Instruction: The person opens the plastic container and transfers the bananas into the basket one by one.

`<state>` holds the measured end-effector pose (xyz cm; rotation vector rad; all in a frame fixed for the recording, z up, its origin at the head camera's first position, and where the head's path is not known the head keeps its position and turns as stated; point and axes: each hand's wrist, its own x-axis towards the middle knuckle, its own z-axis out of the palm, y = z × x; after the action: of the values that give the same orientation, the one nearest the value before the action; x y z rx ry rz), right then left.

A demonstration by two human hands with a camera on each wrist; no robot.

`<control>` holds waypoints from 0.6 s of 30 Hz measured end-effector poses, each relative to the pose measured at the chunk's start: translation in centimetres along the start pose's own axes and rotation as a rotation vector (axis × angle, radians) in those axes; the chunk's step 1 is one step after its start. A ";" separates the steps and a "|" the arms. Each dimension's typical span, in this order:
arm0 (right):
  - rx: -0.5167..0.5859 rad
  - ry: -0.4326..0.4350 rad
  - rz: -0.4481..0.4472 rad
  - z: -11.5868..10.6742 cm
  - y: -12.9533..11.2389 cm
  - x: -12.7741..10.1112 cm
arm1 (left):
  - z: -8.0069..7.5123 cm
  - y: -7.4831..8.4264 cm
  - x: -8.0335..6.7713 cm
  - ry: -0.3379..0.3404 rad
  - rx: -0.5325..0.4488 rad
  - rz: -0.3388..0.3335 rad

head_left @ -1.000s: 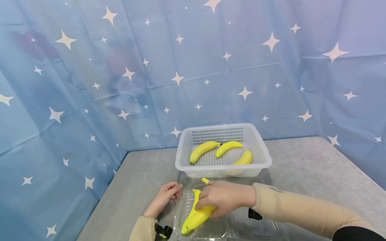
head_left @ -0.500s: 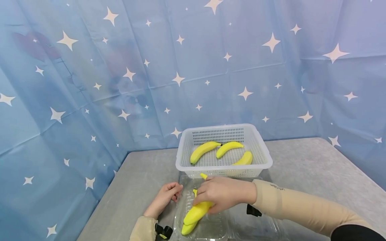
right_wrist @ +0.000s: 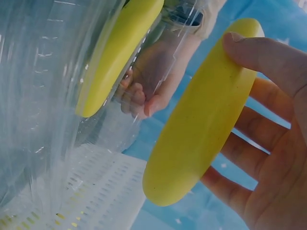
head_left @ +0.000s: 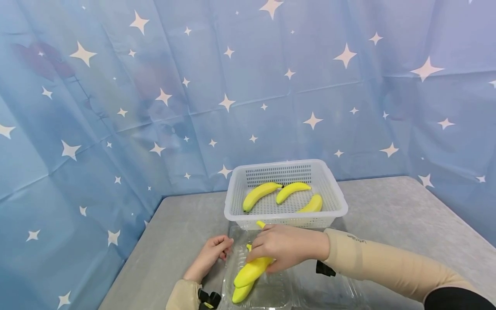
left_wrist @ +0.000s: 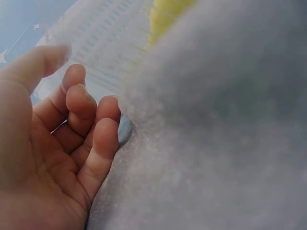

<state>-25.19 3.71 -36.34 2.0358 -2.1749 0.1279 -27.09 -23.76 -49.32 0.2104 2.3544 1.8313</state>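
My right hand (head_left: 283, 249) grips a yellow banana (head_left: 252, 270) just above an open clear plastic clamshell container (head_left: 276, 292) at the table's front edge. The right wrist view shows my thumb (right_wrist: 259, 50) and fingers wrapped round this banana (right_wrist: 201, 120). A second banana (head_left: 240, 295) lies in the container beneath it and shows through the plastic (right_wrist: 120, 52). My left hand (head_left: 211, 255) rests on the table at the container's left edge. Its fingers (left_wrist: 98, 139) are loosely curled and hold nothing.
A white perforated basket (head_left: 338, 207) stands right behind the container and holds three bananas (head_left: 259, 193). The grey table (head_left: 391, 215) is walled at the back and left by a blue star-patterned curtain (head_left: 116, 129).
My right hand has raised the banana a little and drawn it toward the basket, uncovering the second banana under it. The left hand has stayed in place.
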 end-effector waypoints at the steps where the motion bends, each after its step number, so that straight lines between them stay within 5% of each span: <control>1: -0.005 0.003 -0.001 0.0 0.0 0.0 | 0.0 0.0 0.0 -0.001 -0.001 0.001; 18: -0.008 -0.006 0.013 -1.0 -0.1 -0.2 | 0.0 0.1 -0.1 -0.007 0.000 -0.021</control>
<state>-25.02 4.02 -35.42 2.0209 -2.1886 0.1147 -26.96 -23.71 -49.22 0.1917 2.3432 1.8177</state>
